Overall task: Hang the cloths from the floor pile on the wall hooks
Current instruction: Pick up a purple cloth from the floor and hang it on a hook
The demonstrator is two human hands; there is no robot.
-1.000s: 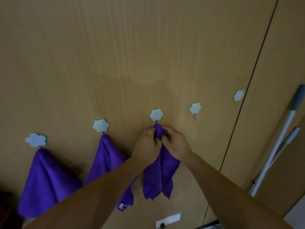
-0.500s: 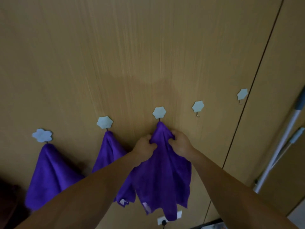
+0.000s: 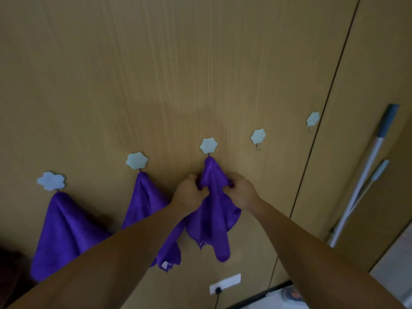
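A purple cloth (image 3: 214,217) hangs by its top from the middle flower-shaped hook (image 3: 208,145) on the wooden wall. My left hand (image 3: 189,194) grips its left edge and my right hand (image 3: 242,189) grips its right edge, both just below the hook. Two more purple cloths hang to the left: one (image 3: 146,201) under the second hook (image 3: 136,161), one (image 3: 64,230) under the leftmost hook (image 3: 51,180). Two hooks to the right, the nearer hook (image 3: 258,136) and the far hook (image 3: 312,119), carry nothing. The floor pile is out of sight.
Two mop or broom handles (image 3: 365,172) lean against the wall panel at the right. A white wall socket (image 3: 225,283) with a dark plug and cable sits low under the cloth. A dark seam (image 3: 321,121) runs between wall panels.
My hands slid down from the hook and apart along the cloth's edges. The cloth spread wider, then drew in somewhat, and stays hung on the middle hook.
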